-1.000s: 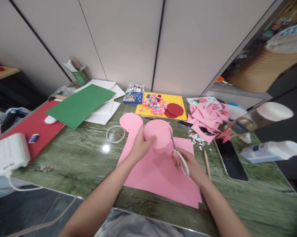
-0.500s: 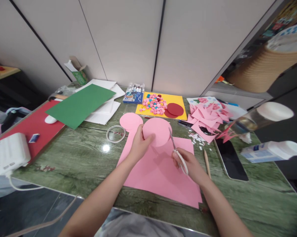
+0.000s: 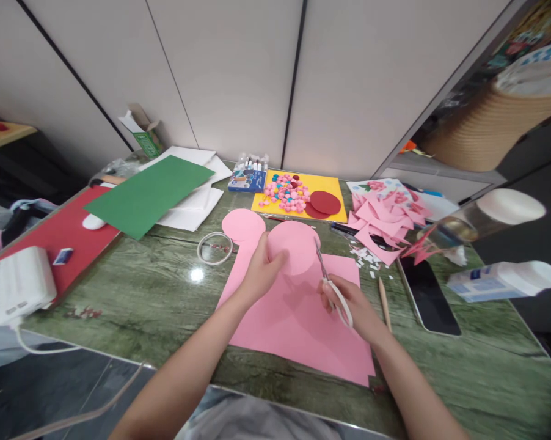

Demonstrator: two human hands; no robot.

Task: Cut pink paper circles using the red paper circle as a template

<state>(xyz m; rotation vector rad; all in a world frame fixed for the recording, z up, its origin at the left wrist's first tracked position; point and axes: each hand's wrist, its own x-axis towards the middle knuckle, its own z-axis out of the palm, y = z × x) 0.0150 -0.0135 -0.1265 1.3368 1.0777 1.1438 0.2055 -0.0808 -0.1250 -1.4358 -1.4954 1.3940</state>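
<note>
A round pink paper disc [image 3: 296, 244] is pinched at its left edge by my left hand [image 3: 261, 269], thumb on top. My right hand [image 3: 349, 302] grips white-handled scissors [image 3: 339, 299], their blades at the disc's right edge. Below both hands lie large pink sheets [image 3: 298, 330] on the green table [image 3: 156, 293]. Another pink disc [image 3: 243, 225] rests at the sheets' upper left corner, beside a white ring [image 3: 214, 249] that looks like a tape roll.
Pink paper scraps [image 3: 385, 220] are heaped at the right, near a phone [image 3: 431, 296], a wooden stick [image 3: 384, 304] and a white bottle [image 3: 504, 281]. Yellow card [image 3: 335, 186] behind bears small coloured pieces and dark red discs [image 3: 325, 203]. Green paper [image 3: 151, 195] and a power bank [image 3: 22, 286] lie left.
The pink disc shifts slightly in my left hand, first a little left and up, then back. The scissors stay at its right edge with only small movement.
</note>
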